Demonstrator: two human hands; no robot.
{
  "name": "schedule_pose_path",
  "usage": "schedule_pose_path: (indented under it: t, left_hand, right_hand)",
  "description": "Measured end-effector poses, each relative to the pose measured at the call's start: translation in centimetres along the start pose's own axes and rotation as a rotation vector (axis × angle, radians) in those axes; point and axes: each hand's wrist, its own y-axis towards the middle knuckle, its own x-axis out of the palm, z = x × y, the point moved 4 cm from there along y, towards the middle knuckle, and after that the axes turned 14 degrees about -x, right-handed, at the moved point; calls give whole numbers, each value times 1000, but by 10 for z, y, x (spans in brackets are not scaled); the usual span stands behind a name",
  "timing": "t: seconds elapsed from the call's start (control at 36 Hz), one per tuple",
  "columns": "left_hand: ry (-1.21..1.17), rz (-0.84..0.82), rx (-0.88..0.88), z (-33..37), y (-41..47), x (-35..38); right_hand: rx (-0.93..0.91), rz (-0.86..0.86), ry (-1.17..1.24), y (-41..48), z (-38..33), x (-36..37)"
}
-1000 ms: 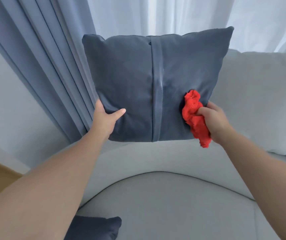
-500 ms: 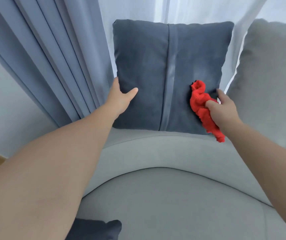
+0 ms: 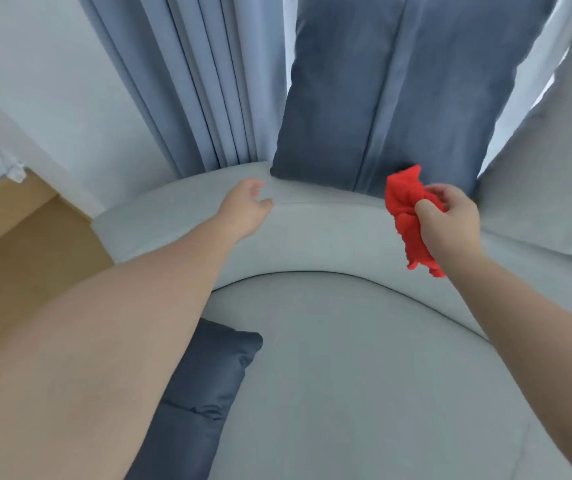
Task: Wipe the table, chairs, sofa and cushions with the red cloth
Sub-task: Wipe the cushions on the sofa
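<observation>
My right hand pinches the bunched red cloth just before the upright dark blue cushion on the grey sofa. My left hand hovers empty, fingers relaxed.

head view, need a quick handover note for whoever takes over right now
Left hand: empty, relaxed, over the back of the sofa.
Right hand: grips the red cloth by the lower corner of the upright blue cushion.
Done: that cushion was wiped in hand a second ago; it now stands on the sofa's back.
Left: second blue cushion, grey cushion, sofa; table and chairs not in view.
</observation>
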Motion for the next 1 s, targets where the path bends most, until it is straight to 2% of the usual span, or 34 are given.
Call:
schedule_pose_path:
  t: [0.14, 0.25, 0.36, 0.56, 0.67, 0.81, 0.86, 1.0]
  left_hand:
    - [49, 44, -131, -100, -43, -25]
    - [114, 90, -263, -186, -76, -54]
    - [176, 146, -382, -259, -103, -77]
    - [162, 278, -659, -406, -130, -120]
    - [145, 193, -803, -463, -127, -132]
    - [171, 92, -747, -493, -133, -119]
    - [150, 42, -760, -496, -134, -124]
    - [25, -234, -884, -511, -155, -114]
  right_hand:
    - [63, -277, 89, -77, 14, 64]
    - [56, -491, 63, -130, 24, 121]
    - [73, -560, 70, -169, 36, 162]
    - [196, -566, 136, -254, 70, 233]
    - [212, -572, 43, -295, 92, 267]
    - [99, -663, -203, -347, 114, 305]
    - [109, -580, -230, -350, 114, 308]
    - [96, -398, -217, -329, 104, 290]
